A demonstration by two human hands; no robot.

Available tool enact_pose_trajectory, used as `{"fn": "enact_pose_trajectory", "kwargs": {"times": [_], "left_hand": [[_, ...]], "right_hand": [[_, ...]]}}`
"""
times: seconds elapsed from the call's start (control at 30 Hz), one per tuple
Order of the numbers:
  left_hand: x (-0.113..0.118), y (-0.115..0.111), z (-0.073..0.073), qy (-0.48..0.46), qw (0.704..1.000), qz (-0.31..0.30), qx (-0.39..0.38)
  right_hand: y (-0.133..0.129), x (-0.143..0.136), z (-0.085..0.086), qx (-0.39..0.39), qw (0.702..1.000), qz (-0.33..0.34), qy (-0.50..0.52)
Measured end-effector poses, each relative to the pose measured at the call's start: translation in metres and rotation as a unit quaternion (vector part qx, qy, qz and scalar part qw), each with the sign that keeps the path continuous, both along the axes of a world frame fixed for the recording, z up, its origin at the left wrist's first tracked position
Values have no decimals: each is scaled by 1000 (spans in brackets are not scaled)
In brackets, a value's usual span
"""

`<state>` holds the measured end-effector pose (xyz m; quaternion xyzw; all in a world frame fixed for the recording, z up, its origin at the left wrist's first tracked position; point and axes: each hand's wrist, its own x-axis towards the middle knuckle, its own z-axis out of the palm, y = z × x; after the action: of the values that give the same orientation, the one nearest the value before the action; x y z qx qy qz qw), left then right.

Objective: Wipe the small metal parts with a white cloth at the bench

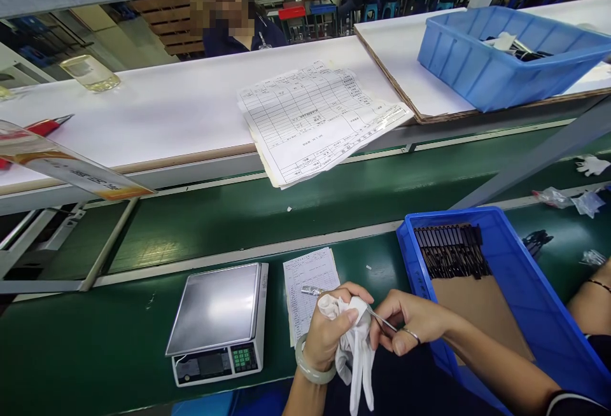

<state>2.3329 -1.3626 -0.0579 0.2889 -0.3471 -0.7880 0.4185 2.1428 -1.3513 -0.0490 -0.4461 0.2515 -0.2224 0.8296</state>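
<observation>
My left hand point(329, 330) grips a white cloth glove point(356, 346) bunched around a thin metal piece point(312, 291), whose shiny tip sticks out to the left. My right hand point(410, 327) pinches the other end of that metal piece, a slim rod running right from the cloth. A pale bangle sits on my left wrist and a ring on my right hand. Both hands hover over the green bench edge, beside a blue bin point(525, 289) holding a row of dark slim parts point(451, 250) on brown cardboard.
A small digital scale point(217, 324) stands left of my hands, a printed slip point(308, 289) beside it. Forms point(317, 120) lie on the white shelf, with a second blue bin point(506, 53) at right. A person sits across the line. Plastic bags and a glove lie far right.
</observation>
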Motion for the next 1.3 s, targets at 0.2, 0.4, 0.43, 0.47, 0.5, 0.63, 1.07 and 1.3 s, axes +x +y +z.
{"fn": "enact_pose_trajectory", "kwargs": {"times": [0.2, 0.4, 0.43, 0.47, 0.5, 0.63, 1.07, 1.3], "left_hand": [[-1, 0, 4, -6, 1000, -9, 1], [-3, -1, 9, -36, 998, -31, -41], [-3, -1, 9, -38, 998, -31, -46], [-2, -1, 9, -42, 997, -31, -52], [-2, -1, 9, -44, 997, -32, -61], [-3, -2, 10, -28, 996, -27, -86], [-7, 0, 14, 4, 995, -82, -56], [-3, -6, 16, 3, 993, -78, -83]], "right_hand": [[-1, 0, 2, 14, 1000, 4, -25], [4, 5, -2, 13, 996, -18, -83], [6, 6, -3, 17, 995, -26, -92], [8, 7, -3, 24, 994, -33, -102], [10, 8, -4, 36, 992, -39, -111], [19, 13, -7, 113, 979, -54, -163], [36, 20, -14, 151, 963, -74, -211], [40, 16, -15, 154, 961, -77, -215]]}}
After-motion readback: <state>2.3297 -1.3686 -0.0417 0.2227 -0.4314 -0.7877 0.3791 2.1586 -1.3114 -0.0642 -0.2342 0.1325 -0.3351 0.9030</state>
